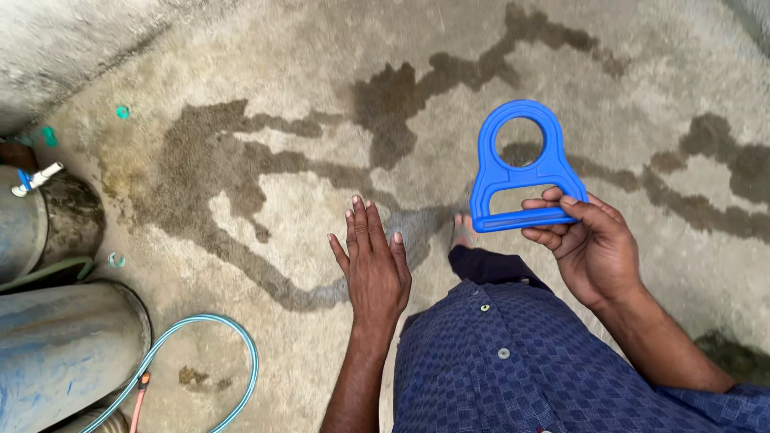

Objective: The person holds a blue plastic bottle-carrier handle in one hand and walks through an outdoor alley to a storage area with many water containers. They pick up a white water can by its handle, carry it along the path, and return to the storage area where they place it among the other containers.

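Note:
My right hand (589,244) holds a blue plastic handle (520,171) by its lower grip bar; the handle has a round ring at the top and stands upright over the floor. My left hand (370,261) is held out flat, palm down and fingers together, holding nothing, to the left of the handle. Below the hands I see my blue patterned shirt (513,361) and a bare foot (463,231) on the floor.
The concrete floor (305,72) has dark wet streaks. Grey drums (56,345) stand at the left edge, one with a small tap (34,178). A light blue hose (210,362) loops on the floor beside them. A rough wall (56,48) rises at the top left.

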